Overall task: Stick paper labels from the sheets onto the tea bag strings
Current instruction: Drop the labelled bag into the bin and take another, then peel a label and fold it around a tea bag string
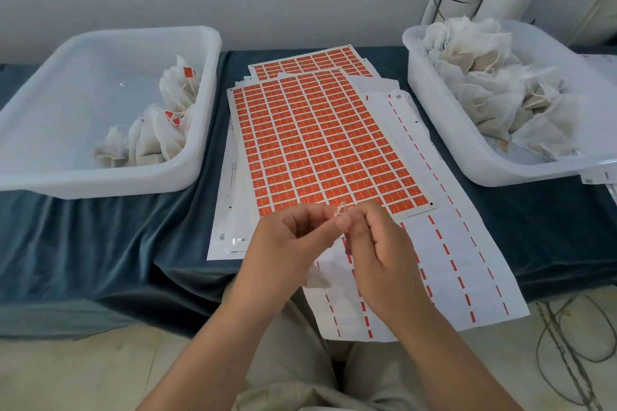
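A sheet of orange labels [320, 140] lies in the middle of the table, on top of more sheets. Just in front of its near edge, my left hand [283, 243] and my right hand [380, 253] meet and pinch a thin white tea bag string [341, 210] between their fingertips. A white tea bag [317, 277] hangs below my left hand, mostly hidden by it. Whether a label is on the string, I cannot tell.
A white tub [43, 177] at the left holds a few labelled tea bags [167, 123]. Another white tub [467, 157] at the right holds a pile of unlabelled tea bags [494, 77]. Used backing sheets [450, 264] lie at the front right. Cables [574, 344] lie on the floor.
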Demonstrator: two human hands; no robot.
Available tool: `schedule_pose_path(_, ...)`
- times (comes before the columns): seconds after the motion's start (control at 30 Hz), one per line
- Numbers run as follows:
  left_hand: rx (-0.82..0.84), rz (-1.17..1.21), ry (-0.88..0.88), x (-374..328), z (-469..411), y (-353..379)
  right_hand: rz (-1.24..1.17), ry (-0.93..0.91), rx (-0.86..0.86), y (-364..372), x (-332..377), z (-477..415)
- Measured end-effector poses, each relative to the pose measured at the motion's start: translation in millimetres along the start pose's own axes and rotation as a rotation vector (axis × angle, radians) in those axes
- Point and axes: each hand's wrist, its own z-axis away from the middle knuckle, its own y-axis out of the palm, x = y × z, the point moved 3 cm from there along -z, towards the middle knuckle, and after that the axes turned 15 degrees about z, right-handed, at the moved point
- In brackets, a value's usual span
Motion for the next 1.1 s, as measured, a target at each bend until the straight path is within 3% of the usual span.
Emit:
schedule_pose_path(0.13, -0.023, -0.068, 0.035, -12.3, -1.6, -17.9, -0.065, 0.009, -0.009, -0.2, 3.3, 1.2)
schedule_pose_path(0.23, -0.190, -0.062, 0.097, -32.0, -7.9, -51.7, -0.112, 0.072, -0.022, -2.7, -0.9, -0.4)
schedule_pose_path(0.4, -0.530, -0.104, 0.359, -92.7, -31.3, -138.1, -0.124, 0.123, 0.008, -2.1, -8.6, 4.7)
schedule_pose_path(0.5, -0.634, -0.203, 0.422, -121.0, -56.1, -177.9, -0.106, 0.126, 0.033, 0.6, -12.0, 9.9)
schedule_pose_path(0.63, -0.649, -0.363, 0.235, -112.6, -103.5, -213.1, -0.105, 0.141, 0.034, 0.1, -14.7, 11.6)
schedule_pose_path(0.77, -0.603, -0.318, 0.023, -79.4, -140.2, -236.5, -0.094, 0.156, 0.025, -6.7, -20.5, 11.2)
schedule_pose_path(0.87, -0.620, -0.241, 0.019, -78.0, -152.9, -245.7, -0.078, 0.181, 0.023, -13.7, -27.4, 10.9)
schedule_pose_path(1.0, -0.648, -0.618, 0.015, -75.6, -155.8, -258.2, 0.002, 0.181, 0.029, -35.8, -32.9, 1.5)
schedule_pose_path(1.1, -0.724, -0.605, 0.037, -73.3, -153.0, -267.2, 0.047, 0.205, -0.025, -71.8, -35.4, -19.1)
